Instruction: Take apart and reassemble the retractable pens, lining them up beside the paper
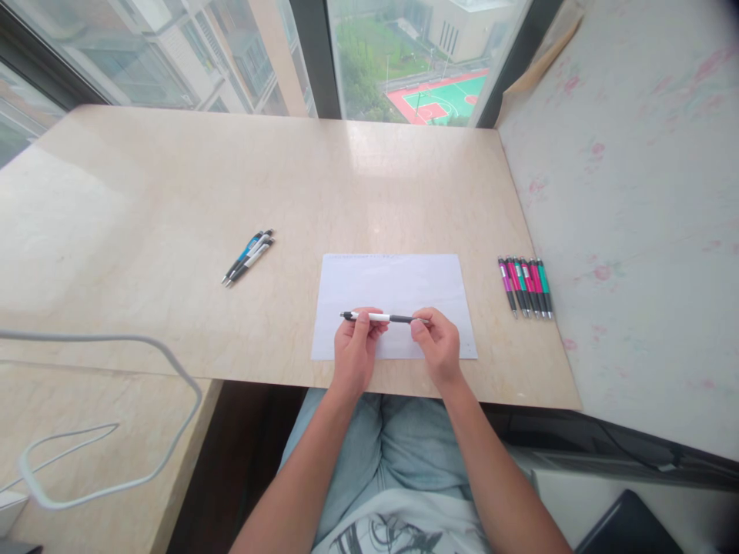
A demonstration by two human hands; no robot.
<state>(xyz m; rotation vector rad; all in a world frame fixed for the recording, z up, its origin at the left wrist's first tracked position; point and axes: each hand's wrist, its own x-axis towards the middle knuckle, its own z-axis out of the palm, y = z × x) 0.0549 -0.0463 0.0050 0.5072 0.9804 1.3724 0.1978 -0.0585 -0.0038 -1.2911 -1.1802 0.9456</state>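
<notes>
A white ballpoint pen [379, 316] with a black grip lies level between my two hands, above a sheet of white paper [392, 285]. My left hand [359, 342] pinches its white barrel near the clicker end. The fingers of my right hand [437, 342] are closed on the tip end, which they partly hide. A line of small marks runs along the paper's top edge. To the left lies a small group of pens [249, 258] with blue and white barrels. On the right, several pens [525, 288] in purple, pink and green lie side by side.
The beige stone-like tabletop [173, 200] reaches back to the window [416, 61]. A wall with floral paper [635, 231] bounds the right side. At lower left, a white cable [173, 354] loops over the counter. A dark object [629, 527] sits low at right.
</notes>
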